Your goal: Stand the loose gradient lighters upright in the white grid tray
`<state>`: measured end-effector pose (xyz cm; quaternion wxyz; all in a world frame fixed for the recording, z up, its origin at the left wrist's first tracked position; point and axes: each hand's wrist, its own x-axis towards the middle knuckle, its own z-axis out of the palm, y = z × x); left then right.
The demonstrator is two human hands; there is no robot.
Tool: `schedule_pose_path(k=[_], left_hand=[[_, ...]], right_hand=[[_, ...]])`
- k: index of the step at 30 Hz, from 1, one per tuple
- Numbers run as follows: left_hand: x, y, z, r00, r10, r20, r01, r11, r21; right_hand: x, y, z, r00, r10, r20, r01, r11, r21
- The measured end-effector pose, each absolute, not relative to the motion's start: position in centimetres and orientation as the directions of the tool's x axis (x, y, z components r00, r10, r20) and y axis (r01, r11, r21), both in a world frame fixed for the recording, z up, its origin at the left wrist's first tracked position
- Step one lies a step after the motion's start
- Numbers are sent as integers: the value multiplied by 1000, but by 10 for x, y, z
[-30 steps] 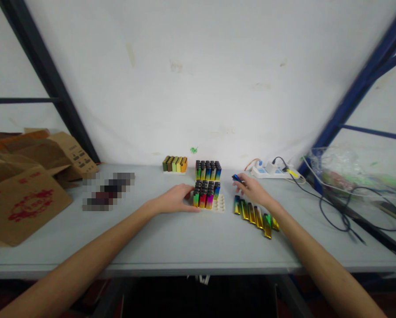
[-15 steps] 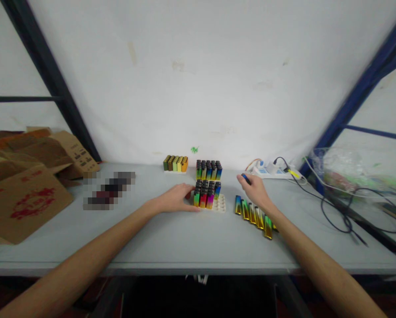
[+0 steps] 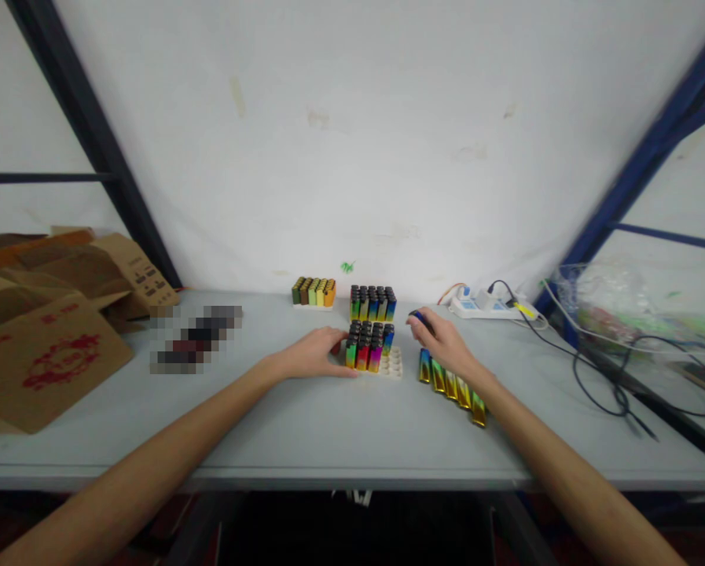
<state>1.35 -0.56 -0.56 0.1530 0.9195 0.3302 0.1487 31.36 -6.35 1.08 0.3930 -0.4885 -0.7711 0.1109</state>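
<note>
In the head view a white tray (image 3: 392, 365) holds several upright lighters (image 3: 363, 349) with black tops and bright green, red, magenta and blue bodies. Its right part shows bare holes. My left hand (image 3: 312, 354) steadies the tray's left side, the thumb along the front and the fingers behind. Right of the tray, my right hand (image 3: 443, 342) is closed on a dark blue lighter (image 3: 421, 318), held tilted above the table. Most of that lighter is hidden by the fingers. Below this hand lies a slanting row of loose metallic lighters (image 3: 451, 387), blue to gold.
Behind the tray stand another block of black-topped lighters (image 3: 373, 303) and a block of yellow-green and orange lighters (image 3: 313, 292). A power strip (image 3: 485, 305) with cables lies at the back right. Cardboard boxes (image 3: 57, 346) occupy the left; a blurred-out dark item (image 3: 196, 339) lies beside them.
My right hand has moved left toward the tray, carrying the dark blue lighter. My left hand stays at the tray's left side.
</note>
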Motion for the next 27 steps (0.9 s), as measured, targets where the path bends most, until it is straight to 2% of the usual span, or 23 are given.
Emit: schedule_pose_path(k=[3,6,17,19,23,27], left_hand=[[14,-6,-6,732,659,170,569,-729,381],[14,-5,-5,738,654,166,569,-735,369],[14,-5,-6,743,650,158,580,-743,334],[14,-5,-6,748,645,157,574,-747,335],[14,-5,-5,742,649,167,572,-743,348],[14,-6,-5,737,648,191,566,-747,348]], right_hand=[[311,-64,11,-282,782,556,685,569,-454],[310,-66,12,-281,780,559,733,550,-399],[300,-69,5,-399,842,363,670,538,-511],[297,-67,2,-401,850,342,712,524,-467],[292,-64,-3,-397,862,316,825,486,-289],[292,-64,0,-422,874,242,824,481,-299]])
